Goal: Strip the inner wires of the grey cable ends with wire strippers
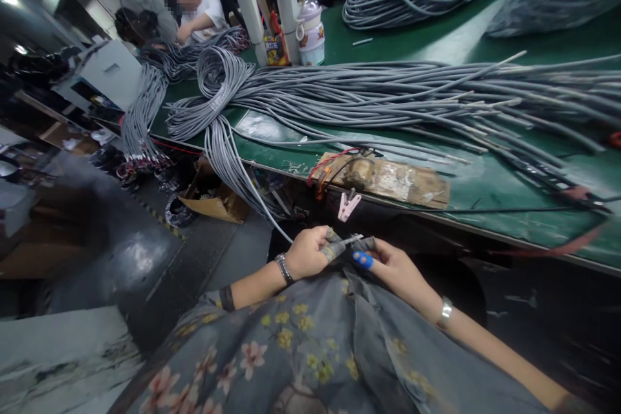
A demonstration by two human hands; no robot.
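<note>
Thin grey cable end [345, 244], roughly level, below the table edge [485, 221]

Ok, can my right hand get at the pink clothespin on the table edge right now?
Probably yes: the pink clothespin hangs just above the right hand with nothing between, though that hand and the left hand both grip the gray cable end.

Cable workshop: grey cable bundles [388, 94] cover green workbench [485, 174].

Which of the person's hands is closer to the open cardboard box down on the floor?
Left. The left hand grips the cable to the right of the cardboard box; the right hand sits farther right, beyond the left one.
</note>
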